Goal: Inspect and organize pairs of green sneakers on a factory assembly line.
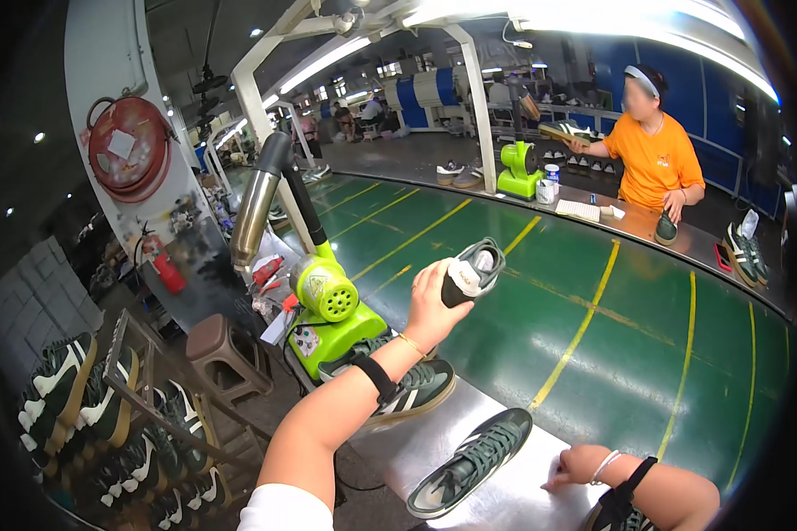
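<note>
My left hand [434,305] is closed around a dark green sneaker [482,263] with white parts, raised over the green conveyor belt; its opening faces up and away. Low over the metal tabletop [545,442], my right hand [580,465] has its fingers curled downward; whatever they may hold is hidden. Between my arms a dark green laced sneaker [480,456] with pale stripes lies sole down on the metal. Another green sneaker [429,385] with a gum sole sits partly behind my left forearm. Part of a dark shoe [613,515] shows beneath my right forearm.
A bright green blower [332,305] with a metal nozzle stands at left. Beyond the yellow-lined belt [558,301], a person in orange [655,159] handles shoes near a second blower [520,168]. A brown stool [226,354] and a shoe rack [137,389] stand left.
</note>
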`<action>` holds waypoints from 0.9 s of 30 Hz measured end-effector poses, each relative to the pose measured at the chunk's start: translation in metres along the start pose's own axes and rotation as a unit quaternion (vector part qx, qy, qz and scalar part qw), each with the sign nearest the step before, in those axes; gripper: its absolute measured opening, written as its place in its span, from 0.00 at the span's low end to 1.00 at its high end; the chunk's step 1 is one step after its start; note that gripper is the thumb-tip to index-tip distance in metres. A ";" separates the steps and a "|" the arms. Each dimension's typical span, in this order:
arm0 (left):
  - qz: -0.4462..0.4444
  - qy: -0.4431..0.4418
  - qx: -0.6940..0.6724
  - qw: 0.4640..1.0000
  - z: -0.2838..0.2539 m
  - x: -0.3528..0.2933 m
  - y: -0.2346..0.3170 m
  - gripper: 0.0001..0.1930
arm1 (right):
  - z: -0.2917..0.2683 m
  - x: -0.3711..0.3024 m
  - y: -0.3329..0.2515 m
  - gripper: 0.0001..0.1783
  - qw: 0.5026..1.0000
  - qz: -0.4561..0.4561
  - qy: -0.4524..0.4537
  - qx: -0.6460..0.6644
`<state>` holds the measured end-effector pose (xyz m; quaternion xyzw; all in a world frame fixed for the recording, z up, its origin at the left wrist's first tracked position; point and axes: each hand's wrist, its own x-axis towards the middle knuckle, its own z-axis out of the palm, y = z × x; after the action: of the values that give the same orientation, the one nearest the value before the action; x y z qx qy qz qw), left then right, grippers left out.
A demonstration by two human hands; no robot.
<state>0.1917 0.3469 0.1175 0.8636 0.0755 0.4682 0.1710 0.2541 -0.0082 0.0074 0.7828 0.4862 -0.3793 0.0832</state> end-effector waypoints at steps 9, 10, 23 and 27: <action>-0.040 0.087 0.102 0.990 0.006 0.073 -0.061 0.35 | 0.024 0.014 0.022 0.41 0.986 -0.097 -0.128 -0.047; -0.037 0.098 0.120 0.987 0.005 0.078 -0.069 0.35 | 0.024 0.018 0.024 0.41 0.984 -0.107 -0.139 -0.037; 0.086 0.127 0.144 0.978 -0.048 0.047 -0.049 0.41 | 0.018 0.024 0.026 0.42 0.973 -0.103 -0.204 0.026; 0.108 0.125 0.117 0.979 -0.065 0.030 -0.026 0.40 | 0.013 0.017 0.024 0.41 0.966 -0.085 -0.237 0.055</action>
<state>0.1547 0.3948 0.1638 0.8153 0.0570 0.5762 0.0066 0.2713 -0.0151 -0.0192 0.6295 0.4960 -0.5859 0.1201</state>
